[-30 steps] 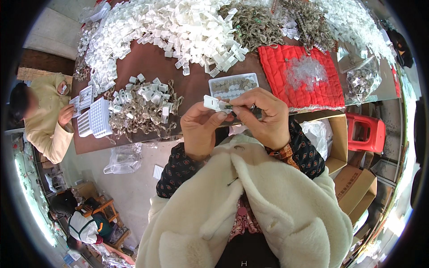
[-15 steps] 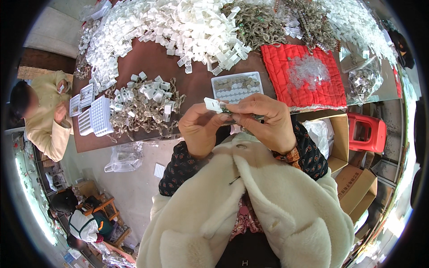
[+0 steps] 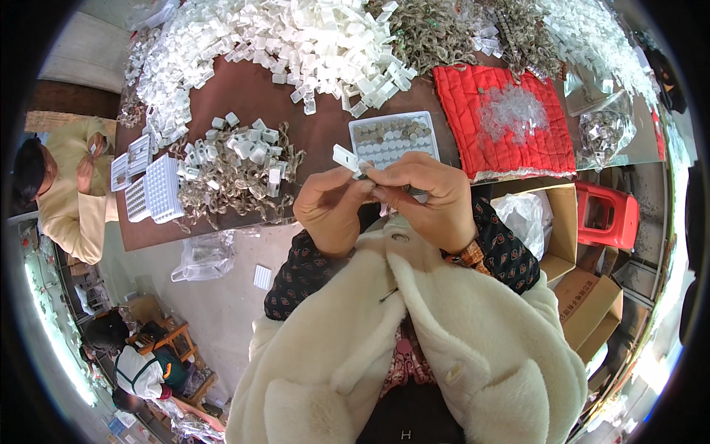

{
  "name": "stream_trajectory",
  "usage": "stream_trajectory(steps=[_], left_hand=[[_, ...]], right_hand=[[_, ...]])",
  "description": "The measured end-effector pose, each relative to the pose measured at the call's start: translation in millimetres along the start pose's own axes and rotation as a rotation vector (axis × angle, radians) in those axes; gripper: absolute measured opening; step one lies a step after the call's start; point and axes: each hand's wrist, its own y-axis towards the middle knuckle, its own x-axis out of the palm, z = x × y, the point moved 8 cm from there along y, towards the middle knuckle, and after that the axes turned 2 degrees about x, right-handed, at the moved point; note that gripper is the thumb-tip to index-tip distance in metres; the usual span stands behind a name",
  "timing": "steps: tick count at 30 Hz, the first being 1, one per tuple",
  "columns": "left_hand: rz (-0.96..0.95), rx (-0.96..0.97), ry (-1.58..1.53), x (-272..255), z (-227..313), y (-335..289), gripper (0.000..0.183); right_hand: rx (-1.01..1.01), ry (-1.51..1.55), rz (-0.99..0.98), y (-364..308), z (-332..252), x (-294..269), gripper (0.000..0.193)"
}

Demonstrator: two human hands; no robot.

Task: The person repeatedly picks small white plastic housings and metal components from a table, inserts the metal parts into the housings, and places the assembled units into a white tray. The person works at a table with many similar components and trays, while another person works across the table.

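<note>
Both hands meet over the table's near edge. My left hand [image 3: 330, 209] is closed, its thumb and fingers pinching a small white plastic case [image 3: 345, 157] that sticks up to the left. My right hand [image 3: 433, 194] is closed too, its fingertips pressed against the case's near end, where a small dark green part [image 3: 362, 176] shows between the fingers. Whatever else the right fingertips hold is hidden. Just beyond the hands lies a white tray [image 3: 433, 152] with rows of small round coin-like discs [image 3: 392, 132].
A heap of white plastic cases [image 3: 310, 52] covers the far table. At left lie cases with tangled brownish strips [image 3: 244, 166] beside white trays [image 3: 164, 189]. A red quilted cloth [image 3: 473, 144] bears clear pieces [image 3: 514, 115]. A co-worker [image 3: 70, 185] sits at left; cardboard boxes [image 3: 562, 222] and a red stool [image 3: 617, 214] stand right.
The white case has tilted more upright and shifted slightly left and up. Both hands have moved a little, still together. The co-worker at left has raised a hand.
</note>
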Motion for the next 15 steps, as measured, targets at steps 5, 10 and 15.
stream_trajectory(steps=[5, 10, 15], left_hand=[[0.097, -0.025, -0.017, 4.6, -2.9, -2.9, 0.023], [0.087, -0.031, 0.012, 2.9, -3.7, -4.2, 0.022], [-0.007, 0.004, 0.103, 2.9, -0.6, -2.5, 0.023]], right_hand=[[0.219, 0.255, 0.066, -4.5, 19.2, 6.2, 0.021], [0.173, 0.126, 0.115, -3.0, 11.5, 1.5, 0.017], [0.191, 0.093, 0.076, -0.6, 4.7, -2.2, 0.017]])
